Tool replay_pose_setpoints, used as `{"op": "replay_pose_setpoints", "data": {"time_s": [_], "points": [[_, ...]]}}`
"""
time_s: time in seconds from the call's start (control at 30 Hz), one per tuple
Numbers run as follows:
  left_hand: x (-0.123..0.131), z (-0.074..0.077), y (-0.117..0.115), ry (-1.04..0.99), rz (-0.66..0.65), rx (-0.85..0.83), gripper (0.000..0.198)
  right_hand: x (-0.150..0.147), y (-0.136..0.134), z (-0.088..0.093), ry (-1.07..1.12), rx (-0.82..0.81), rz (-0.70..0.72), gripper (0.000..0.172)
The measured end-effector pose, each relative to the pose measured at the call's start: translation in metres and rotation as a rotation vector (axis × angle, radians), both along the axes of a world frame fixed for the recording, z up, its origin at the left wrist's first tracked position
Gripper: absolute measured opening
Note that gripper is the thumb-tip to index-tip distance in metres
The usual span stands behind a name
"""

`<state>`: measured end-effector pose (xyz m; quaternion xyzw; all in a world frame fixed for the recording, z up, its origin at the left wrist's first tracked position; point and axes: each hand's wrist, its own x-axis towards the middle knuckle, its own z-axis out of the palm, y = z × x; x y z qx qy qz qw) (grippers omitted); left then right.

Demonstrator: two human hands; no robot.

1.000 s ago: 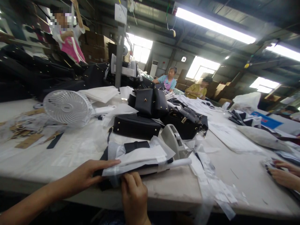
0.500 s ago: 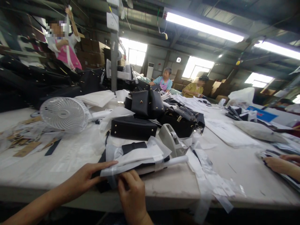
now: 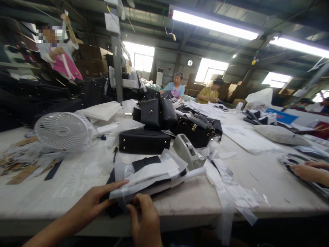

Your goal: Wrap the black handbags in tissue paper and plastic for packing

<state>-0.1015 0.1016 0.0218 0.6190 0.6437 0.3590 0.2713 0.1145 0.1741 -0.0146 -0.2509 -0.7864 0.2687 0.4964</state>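
A black handbag (image 3: 113,207), partly covered in white wrapping paper (image 3: 146,176), lies near the table's front edge. My left hand (image 3: 102,195) grips its left end, fingers on top of the paper and thumb lower down on the near side. A translucent strip of tape (image 3: 124,195) runs over the paper's near edge. At the lower end of that strip, my right hand (image 3: 146,216) is closed in a pinch; its fingertips are partly hidden. Just behind the bag's right end stands a grey tape dispenser (image 3: 185,151).
Black handbags (image 3: 144,141) are piled behind. On the left stand a white fan (image 3: 63,130) and scattered brown tags (image 3: 22,174). Strips of translucent material (image 3: 226,219) hang over the front edge. At right, a co-worker's hands (image 3: 308,173) rest on dark and white pieces.
The view has shifted slightly, moving the background left. My right hand has stayed at the bag's near edge, its fingers a little lower along the tape. My left hand keeps its grip.
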Motion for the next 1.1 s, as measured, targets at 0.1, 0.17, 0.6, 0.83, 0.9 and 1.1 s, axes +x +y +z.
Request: {"op": "replay_pose_setpoints", "data": {"time_s": [0.1,0.17,0.6,0.83,0.9,1.1], "points": [[0.002,0.005,0.001,0.008,-0.001,-0.022,0.047,0.001,0.0,0.002,-0.002,-0.031,0.037,0.019],[0.003,0.005,0.001,0.01,0.005,-0.02,0.046,0.0,-0.002,0.001,0.009,-0.035,0.056,0.021],[-0.002,-0.014,-0.001,0.051,0.001,0.067,0.046,-0.002,-0.008,0.019,-0.087,-0.393,0.091,0.03],[0.001,-0.016,-0.007,0.219,-0.021,0.177,0.047,0.061,0.033,0.037,-0.094,-0.073,0.08,0.026],[0.004,-0.016,-0.009,0.243,0.031,0.186,0.046,0.101,0.07,0.044,-0.122,0.074,-0.191,0.025],[0.009,-0.016,-0.01,0.257,0.102,0.192,0.043,0.183,0.174,0.056,-0.4,-0.115,-0.514,0.056]]}}
